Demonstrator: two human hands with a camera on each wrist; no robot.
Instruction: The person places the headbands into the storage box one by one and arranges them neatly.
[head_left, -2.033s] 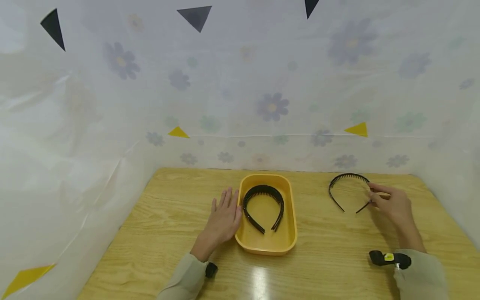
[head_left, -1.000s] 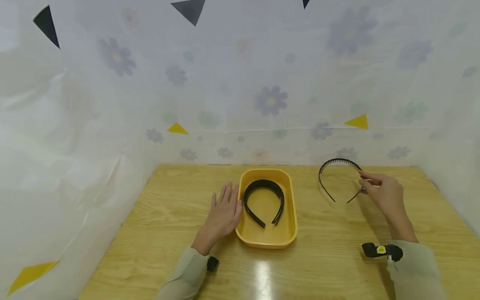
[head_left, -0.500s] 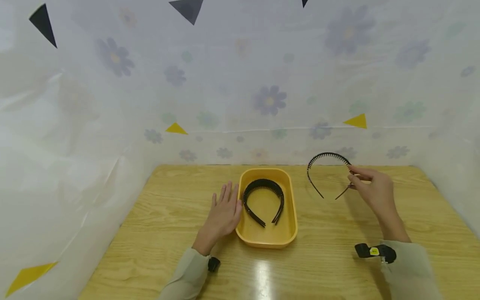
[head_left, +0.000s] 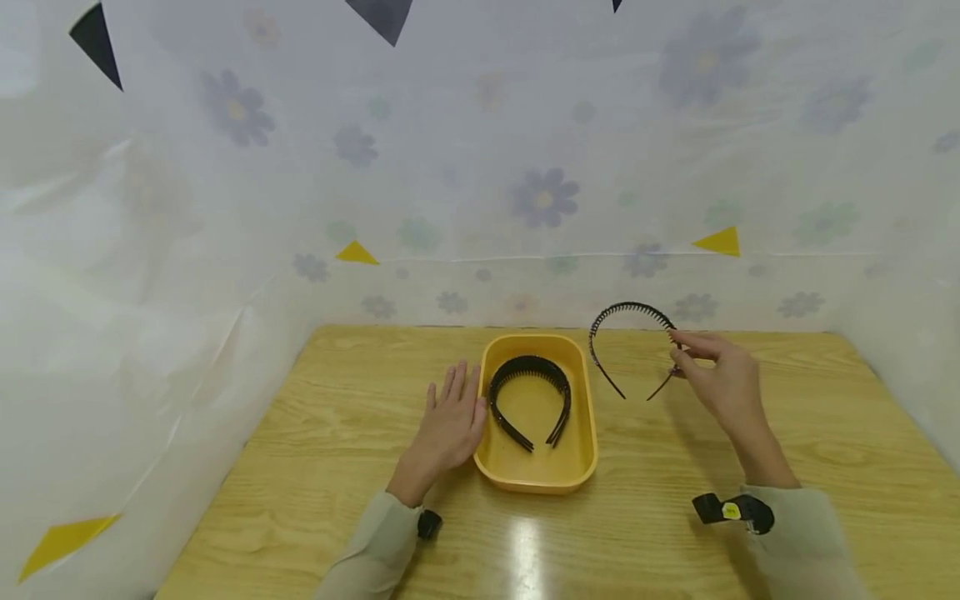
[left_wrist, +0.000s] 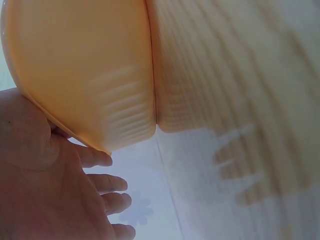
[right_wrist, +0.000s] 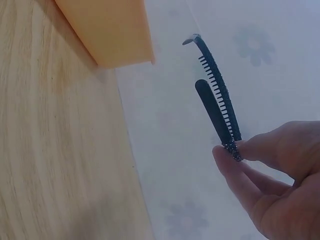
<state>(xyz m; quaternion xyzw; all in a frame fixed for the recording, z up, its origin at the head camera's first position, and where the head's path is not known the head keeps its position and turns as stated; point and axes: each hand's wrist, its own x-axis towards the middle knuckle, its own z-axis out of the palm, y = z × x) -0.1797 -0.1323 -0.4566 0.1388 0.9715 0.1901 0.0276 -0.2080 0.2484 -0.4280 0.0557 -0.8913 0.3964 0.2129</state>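
My right hand (head_left: 723, 379) pinches one side of a black toothed headband (head_left: 632, 307) between thumb and fingers, close to the yellow tray's right side. In the right wrist view the headband (right_wrist: 220, 95) is seen edge-on, its row of teeth showing and a glittery patch at the fingertips. My left hand (head_left: 446, 425) rests with fingers straight along the left rim of the yellow plastic tray (head_left: 536, 477). The left wrist view shows the thumb side of that hand (left_wrist: 45, 185) against the tray wall (left_wrist: 80, 75). Inside the tray lie black headbands (head_left: 531, 367), stacked together with their ends toward me.
The tray stands on a wood-grain table (head_left: 337, 400). Behind it hangs a white flower-printed sheet (head_left: 480, 183) with yellow and black triangles, and more sheeting (head_left: 135, 333) borders the left side. A band with a black device (head_left: 735, 510) sits at my right wrist.
My right hand has carried the headband leftward and up from the right part of the table, toward the tray. The left hand stays at the tray rim.
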